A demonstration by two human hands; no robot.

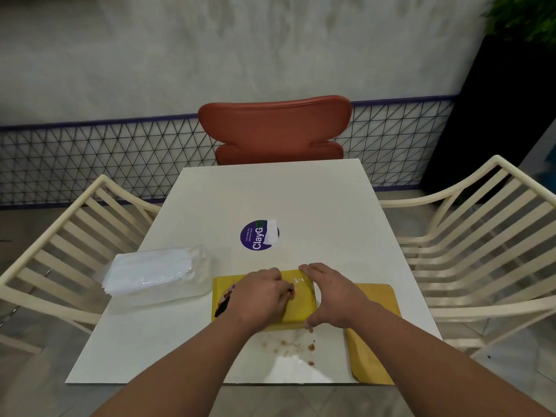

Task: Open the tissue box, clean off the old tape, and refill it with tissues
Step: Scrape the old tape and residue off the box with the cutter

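Your right hand braces the yellow cardboard tissue box on the white bench, fingers curled round its end; your left hand fingers pinch at old tape. Judging by this, next peel it away.

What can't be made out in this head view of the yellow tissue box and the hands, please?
- The middle of the yellow tissue box: covered by the left hand.
- What the left hand's fingers do at the white tape bits: too small to tell.
- The yellow lid: partly behind the right forearm.
- The sticker small print: too small, partly under white tape.
- The tissue pack: count blurred by its wrap.
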